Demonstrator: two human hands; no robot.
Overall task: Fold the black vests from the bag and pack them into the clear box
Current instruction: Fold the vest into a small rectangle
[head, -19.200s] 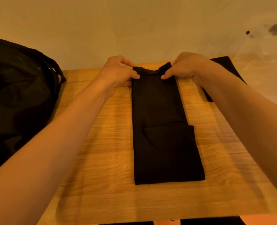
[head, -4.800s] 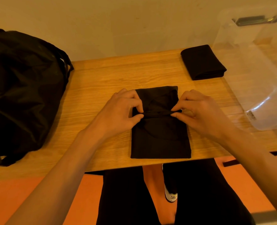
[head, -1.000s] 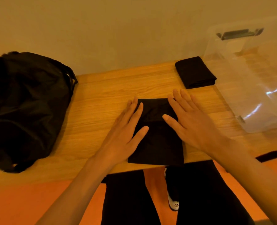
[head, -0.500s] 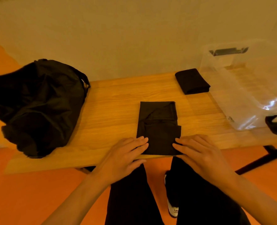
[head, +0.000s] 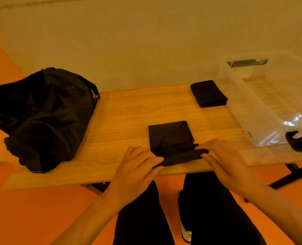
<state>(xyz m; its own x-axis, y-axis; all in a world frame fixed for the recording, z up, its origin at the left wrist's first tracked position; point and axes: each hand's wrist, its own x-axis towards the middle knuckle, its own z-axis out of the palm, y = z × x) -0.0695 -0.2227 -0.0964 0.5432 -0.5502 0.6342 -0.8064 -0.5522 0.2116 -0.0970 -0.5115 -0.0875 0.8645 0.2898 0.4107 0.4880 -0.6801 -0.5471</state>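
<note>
A partly folded black vest (head: 171, 137) lies near the front edge of the wooden table (head: 129, 119). My left hand (head: 137, 167) pinches the near edge of this vest at its left corner, and my right hand (head: 224, 161) pinches the same edge at the right corner; that edge is lifted off the table. A second black vest (head: 208, 93), folded into a small packet, lies at the back right beside the clear box (head: 263, 103). The black bag (head: 40, 112) slumps on the table's left end.
The clear box stands on the right end of the table, with a dark latch (head: 247, 62) at its far side and a black handle (head: 300, 140) at its near corner. A wall rises behind the table. My legs and a shoe show below.
Both hands went from lying flat at the vest's near edge to pinching its corners, and the edge has come up off the table.
</note>
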